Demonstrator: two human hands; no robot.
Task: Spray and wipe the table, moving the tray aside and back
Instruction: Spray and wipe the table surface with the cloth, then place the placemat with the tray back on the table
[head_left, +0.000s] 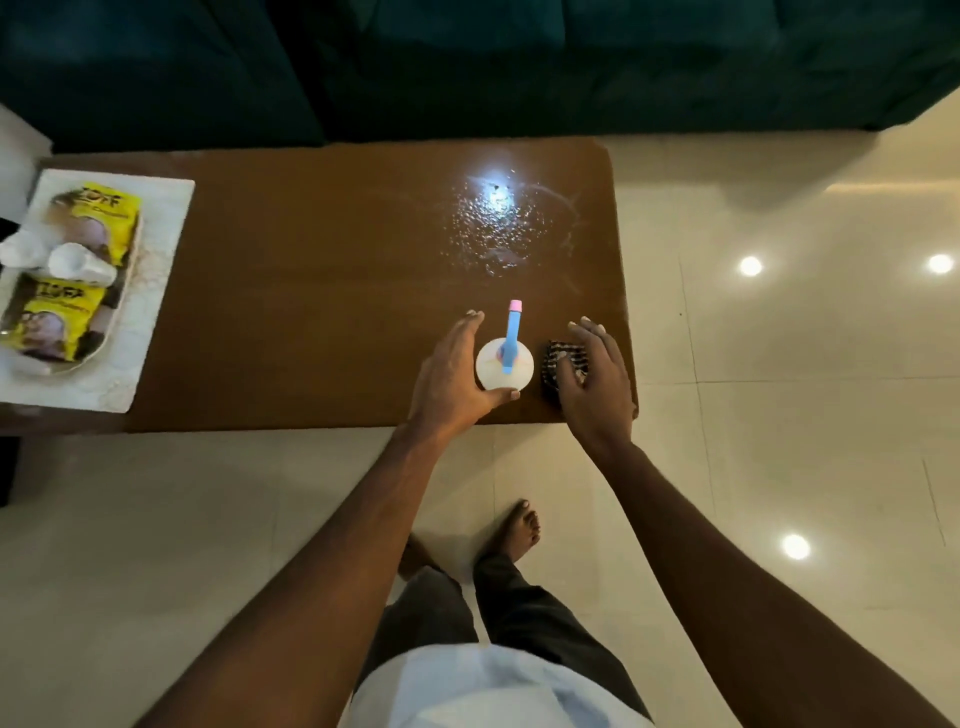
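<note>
Spray bottle (505, 366): white, blue-pink nozzle, upright, cupped between the fingers (470, 327) and thumb of left hand (452, 374).
Cloth (563, 358): dark, bunched, under right hand (592, 384) fingers.
Tray (98, 347): pale, far left of all fingers.
Table (311, 312): wet patch (493, 223) beyond the fingertips.

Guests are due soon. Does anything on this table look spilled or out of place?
Yes: a wet patch of droplets and smears sits unwiped on the table's far right part. On the tray at the left, two white cups lie on their sides across yellow packets.
</note>
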